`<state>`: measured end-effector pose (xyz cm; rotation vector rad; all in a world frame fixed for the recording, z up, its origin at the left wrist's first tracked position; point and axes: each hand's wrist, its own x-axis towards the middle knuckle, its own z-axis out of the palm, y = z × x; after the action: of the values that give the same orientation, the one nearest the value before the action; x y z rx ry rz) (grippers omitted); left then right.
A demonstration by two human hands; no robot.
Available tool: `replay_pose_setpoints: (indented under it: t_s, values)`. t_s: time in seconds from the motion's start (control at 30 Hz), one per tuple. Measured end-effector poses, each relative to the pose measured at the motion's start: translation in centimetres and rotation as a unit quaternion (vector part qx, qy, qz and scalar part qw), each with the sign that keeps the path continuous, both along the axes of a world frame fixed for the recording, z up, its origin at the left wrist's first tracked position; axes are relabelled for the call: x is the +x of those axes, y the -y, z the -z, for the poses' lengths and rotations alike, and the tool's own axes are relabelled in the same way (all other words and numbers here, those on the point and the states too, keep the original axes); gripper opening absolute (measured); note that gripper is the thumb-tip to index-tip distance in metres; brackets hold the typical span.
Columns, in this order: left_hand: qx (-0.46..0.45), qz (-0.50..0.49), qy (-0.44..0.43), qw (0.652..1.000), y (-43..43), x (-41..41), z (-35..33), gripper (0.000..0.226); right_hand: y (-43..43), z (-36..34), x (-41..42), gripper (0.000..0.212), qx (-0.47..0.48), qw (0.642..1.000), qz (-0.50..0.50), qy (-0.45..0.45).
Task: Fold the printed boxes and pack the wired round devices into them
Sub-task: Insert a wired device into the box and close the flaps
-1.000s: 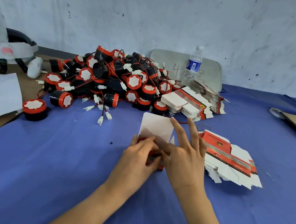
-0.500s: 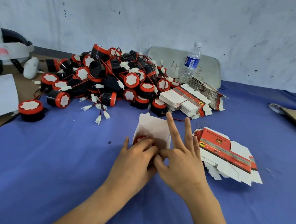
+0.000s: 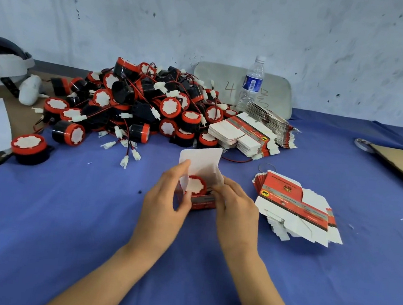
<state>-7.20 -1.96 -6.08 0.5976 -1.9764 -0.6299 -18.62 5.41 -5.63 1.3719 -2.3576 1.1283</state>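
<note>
Since half a second ago the hands have parted. They were bunched together over the box mouth, right fingers stretched out flat, and they now sit one on each side of it.

- Left hand (image 3: pixel 163 205): fingers (image 3: pixel 182 166) curled round the left wall of the printed box (image 3: pixel 203 201), with thumb and forefinger on the left side flap (image 3: pixel 183 179).
- Right hand (image 3: pixel 237 212): fingers bent in at the right side flap (image 3: pixel 218 178). It looks like a pinch, though the knuckles hide the contact itself.
- Round device (image 3: pixel 195 185): now in plain sight, seated inside the box with its red rim and white face up. Its wire cannot be made out and is probably tucked beneath.
- Lid flap (image 3: pixel 201 161): stands upright behind the device — not yet closed.
- The box rests on the blue-covered desk (image 3: pixel 66 213), between the pile of loose devices (image 3: pixel 136 106) behind it and the fanned stack of flat box blanks (image 3: pixel 291 205) to the right.

Reading: loading of this unit seems done and closing has begun. The side flaps go in first, then the lid flap comes down and tucks. One risk is that a flap catches the device rim if the device is not fully seated.

The pile is still large — the task is far from finished.
</note>
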Motion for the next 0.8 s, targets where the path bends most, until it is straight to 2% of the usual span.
replay_pose_setpoints:
  t_s: [0.17,0.27,0.33,0.43,0.5,0.6,0.67,0.8]
  values:
    - [0.094,0.028,-0.007,0.995,0.3,-0.5,0.6,0.057,0.2,0.0,0.3,0.044,-0.016,1.0,0.0,-0.017]
    - [0.077,0.038,0.007,0.996,0.4,-0.9,0.8,0.054,0.3,0.2,0.1,0.035,-0.055,0.995,-0.008,-0.083]
    - [0.045,0.034,0.035,0.998,0.4,-1.1,0.9,0.051,0.4,0.4,-0.1,0.027,-0.059,0.994,-0.031,-0.085]
    - [-0.078,-0.025,0.127,0.989,0.2,-1.4,1.1,0.041,0.6,0.8,-0.2,0.021,-0.029,0.998,-0.06,0.013]
    - [-0.104,-0.032,0.156,0.982,0.5,-1.3,1.3,0.035,0.6,0.8,-0.3,0.018,-0.036,0.994,-0.069,0.076]
    - [-0.048,0.062,0.122,0.989,1.4,-0.8,1.1,0.026,0.0,0.2,-0.6,0.015,-0.125,0.978,-0.037,0.162]
    - [-0.035,0.136,0.11,0.984,1.9,-0.3,1.0,0.026,-0.4,-0.5,-0.8,0.005,-0.198,0.948,-0.013,0.247]
    - [-0.044,0.246,0.121,0.961,1.5,-0.5,0.8,0.028,-0.8,-1.7,-1.4,0.028,-0.233,0.914,-0.053,0.329]
